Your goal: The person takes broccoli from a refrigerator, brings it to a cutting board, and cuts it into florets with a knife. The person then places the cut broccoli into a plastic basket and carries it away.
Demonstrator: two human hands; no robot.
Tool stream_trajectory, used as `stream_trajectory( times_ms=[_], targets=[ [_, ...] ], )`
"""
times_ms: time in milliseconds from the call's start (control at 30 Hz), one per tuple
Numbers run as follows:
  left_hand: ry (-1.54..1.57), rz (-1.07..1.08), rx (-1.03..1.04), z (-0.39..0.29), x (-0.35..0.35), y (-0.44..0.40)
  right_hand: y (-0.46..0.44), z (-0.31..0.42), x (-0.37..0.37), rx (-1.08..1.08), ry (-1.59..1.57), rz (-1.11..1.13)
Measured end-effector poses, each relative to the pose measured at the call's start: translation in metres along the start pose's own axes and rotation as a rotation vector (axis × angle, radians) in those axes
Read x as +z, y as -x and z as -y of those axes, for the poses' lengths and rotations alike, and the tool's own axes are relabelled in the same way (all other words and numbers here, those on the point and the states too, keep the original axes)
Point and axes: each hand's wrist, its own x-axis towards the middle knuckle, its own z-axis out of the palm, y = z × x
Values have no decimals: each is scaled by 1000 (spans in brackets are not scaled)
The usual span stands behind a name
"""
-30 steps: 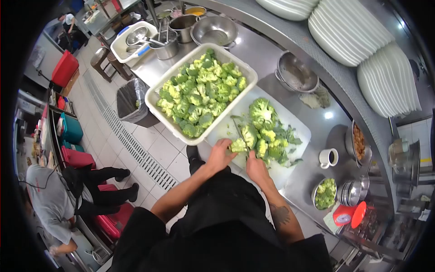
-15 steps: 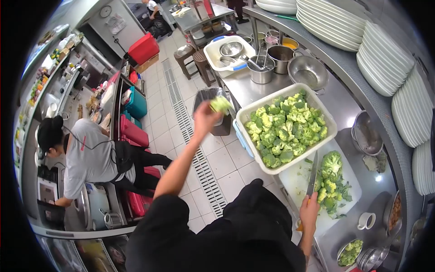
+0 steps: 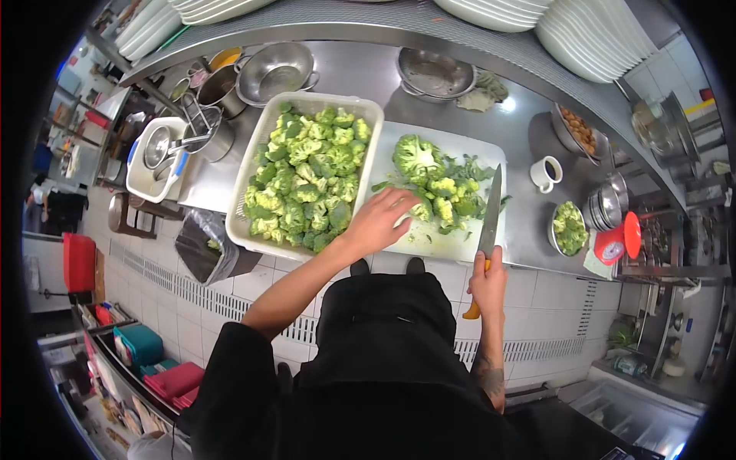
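My right hand (image 3: 488, 282) grips the yellow handle of a kitchen knife (image 3: 491, 215), its blade pointing away from me over the right side of the white cutting board (image 3: 406, 244). A large broccoli head (image 3: 418, 159) lies on the board, with cut florets (image 3: 445, 205) and leaf scraps beside it. My left hand (image 3: 381, 221) reaches over the board's left edge, fingers loosely spread and apparently holding nothing. Left of it stands a pale plastic basket (image 3: 371, 115) heaped with broccoli florets (image 3: 307, 172).
A lined trash bin (image 3: 201, 249) stands by the counter's left front. Steel bowls (image 3: 277, 73), pots and a white tub (image 3: 136, 180) line the left and back. On the right are a mug (image 3: 545, 176), a bowl of broccoli (image 3: 569, 230) and a red scale (image 3: 619, 241). Plates (image 3: 594, 42) fill the overhead shelf.
My view has swung right, back to the counter. My left hand, which held a pale green broccoli piece by the bin, has let it go and come to the board. The knife stays in my right hand.
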Motion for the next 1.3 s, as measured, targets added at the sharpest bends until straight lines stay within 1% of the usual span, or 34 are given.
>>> stream_trajectory(
  times_ms=[67,100,133,167,200,233,267,300,367,433,467,500,533,567,600,633,700,733,800,833,900,933,1000,1067,1100,1133,1167,1233,1300],
  targets=[
    [118,70,0,-1,23,-32,6,-8,-8,-32,15,-43],
    [117,72,17,0,34,-49,9,-7,-10,19,21,-18],
    [99,152,-33,1,46,-65,11,-7,-13,69,27,10],
    [81,231,-88,3,57,-78,10,-21,-11,66,21,2],
    [79,230,-84,6,66,-88,7,-43,-5,-4,43,-15],
    [-44,350,-70,9,76,-97,2,-56,-5,-78,68,-29],
    [-170,469,-58,10,85,-103,3,-46,-10,0,62,1],
    [-179,462,-65,9,96,-109,1,-53,-14,-11,58,7],
    [-280,669,12,18,101,-120,-4,-59,-11,-115,73,-28],
    [-235,434,31,20,103,-112,-9,-65,-16,-78,5,22],
    [-214,339,37,7,89,-113,-7,-44,-22,23,-14,71],
    [-226,348,30,-3,72,-111,-6,-26,-32,135,-30,103],
    [-148,212,62,-11,55,-107,-11,-35,-29,148,-44,94],
    [-56,83,103,-18,43,-104,-17,-53,-27,36,0,91],
    [15,12,104,-22,32,-96,-19,-65,-30,-74,49,82],
    [82,-62,99,-23,22,-86,-20,-62,-35,-55,40,59],
    [824,-99,-395,-20,15,-62,-23,-52,-40,-201,104,90],
    [820,-95,-398,-16,8,-52,-26,-49,-42,-174,105,129],
    [1170,-254,-559,-9,-11,-35,-29,-45,-44,-190,113,158],
    [1156,-268,-562,-9,-18,-29,-32,-44,-43,-208,127,180],
    [1103,-382,-585,-7,-36,-18,-40,-44,-39,-243,104,212],
    [862,-364,-710,5,-48,-10,-42,-43,-38,-247,92,234],
    [637,-482,-670,14,-80,-10,-45,-42,-35,-274,73,257],
    [227,-424,-688,61,-107,6,-47,-43,-35,-267,107,240],
    [151,-430,-618,64,-115,4,-49,-44,-35,-270,125,212],
    [-177,-407,-631,55,-118,-1,-52,-45,-36,-256,104,216],
    [-436,-371,-531,46,-117,-8,-54,-45,-40,-239,107,194],
    [-517,-361,-478,27,-90,-23,-55,-40,-50,-181,100,199],
    [-231,-228,-437,10,-48,-43,-56,-47,-54,-166,99,165]
  ],
)
